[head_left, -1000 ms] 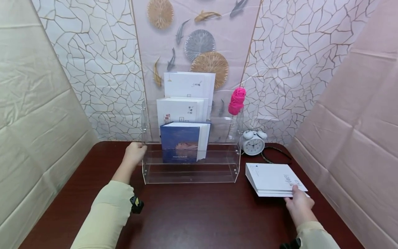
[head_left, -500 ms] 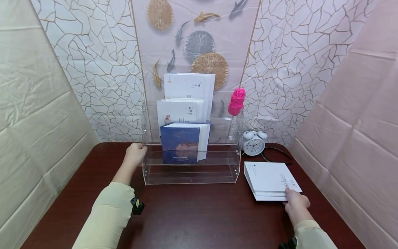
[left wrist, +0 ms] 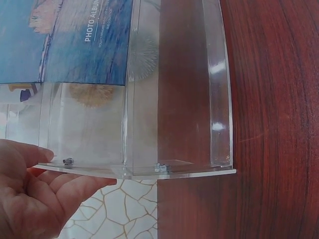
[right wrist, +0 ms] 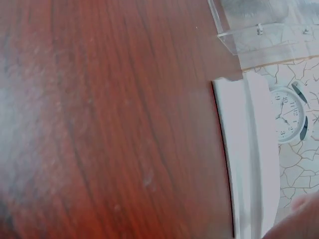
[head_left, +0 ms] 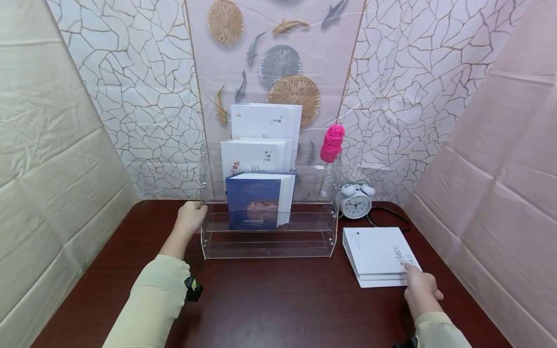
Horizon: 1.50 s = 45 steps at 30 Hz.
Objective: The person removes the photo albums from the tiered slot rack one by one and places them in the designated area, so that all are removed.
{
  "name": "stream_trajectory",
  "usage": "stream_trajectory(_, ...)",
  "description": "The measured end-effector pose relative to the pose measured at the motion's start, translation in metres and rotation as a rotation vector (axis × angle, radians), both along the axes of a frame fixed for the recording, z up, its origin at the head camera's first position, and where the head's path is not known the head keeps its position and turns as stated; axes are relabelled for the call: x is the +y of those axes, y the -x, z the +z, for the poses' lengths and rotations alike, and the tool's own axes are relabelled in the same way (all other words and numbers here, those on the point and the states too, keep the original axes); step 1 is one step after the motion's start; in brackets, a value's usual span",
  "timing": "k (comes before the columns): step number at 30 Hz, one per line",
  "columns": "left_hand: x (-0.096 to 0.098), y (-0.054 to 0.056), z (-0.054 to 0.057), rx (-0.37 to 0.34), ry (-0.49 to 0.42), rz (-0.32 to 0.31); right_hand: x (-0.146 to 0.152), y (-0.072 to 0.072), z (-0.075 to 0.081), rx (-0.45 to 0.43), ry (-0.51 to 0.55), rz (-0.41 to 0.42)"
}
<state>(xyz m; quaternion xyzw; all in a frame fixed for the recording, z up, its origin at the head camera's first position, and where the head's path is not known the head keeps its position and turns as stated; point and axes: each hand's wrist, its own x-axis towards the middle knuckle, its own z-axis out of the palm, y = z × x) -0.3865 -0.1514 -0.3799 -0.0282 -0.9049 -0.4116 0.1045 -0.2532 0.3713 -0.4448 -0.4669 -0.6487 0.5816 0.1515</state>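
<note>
A clear acrylic stepped rack (head_left: 267, 249) stands mid-table. My left hand (head_left: 190, 216) grips its left side panel, thumb inside and fingers outside in the left wrist view. On the rack's tiers stand a blue photo album (head_left: 253, 203) in front and two white albums behind, the middle one (head_left: 248, 157) lower than the back one (head_left: 258, 121). Another white album (head_left: 378, 251) lies cover up on the table, right of the rack. At its near right corner my right hand (head_left: 422, 287) pinches it, one digit on the cover; its lower fingers are mostly hidden.
A white twin-bell alarm clock (head_left: 356, 202) stands behind the lying album, beside a dark cord (head_left: 393, 211). Pink yarn (head_left: 332, 143) rises at the rack's right side. Patterned cloth (head_left: 152, 96) hangs behind the dark red table (head_left: 270, 299).
The near edge of the lying white album has come down and towards me, and its near right corner has shifted left. My right hand has moved with it. The left hand stays on the rack.
</note>
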Motion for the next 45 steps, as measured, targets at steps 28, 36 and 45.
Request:
stream_trajectory(28,0.001,0.000,0.003,-0.061,-0.003,-0.002,-0.168,0.060,0.154,0.811,-0.541,0.949)
stream_trajectory(36,0.000,-0.002,0.000,-0.052,-0.013,0.006,-0.191,0.074,0.153,0.750,-0.512,0.973)
stream_trajectory(45,0.000,0.001,0.001,-0.036,-0.011,0.024,-0.203,0.092,0.135,0.773,-0.389,0.998)
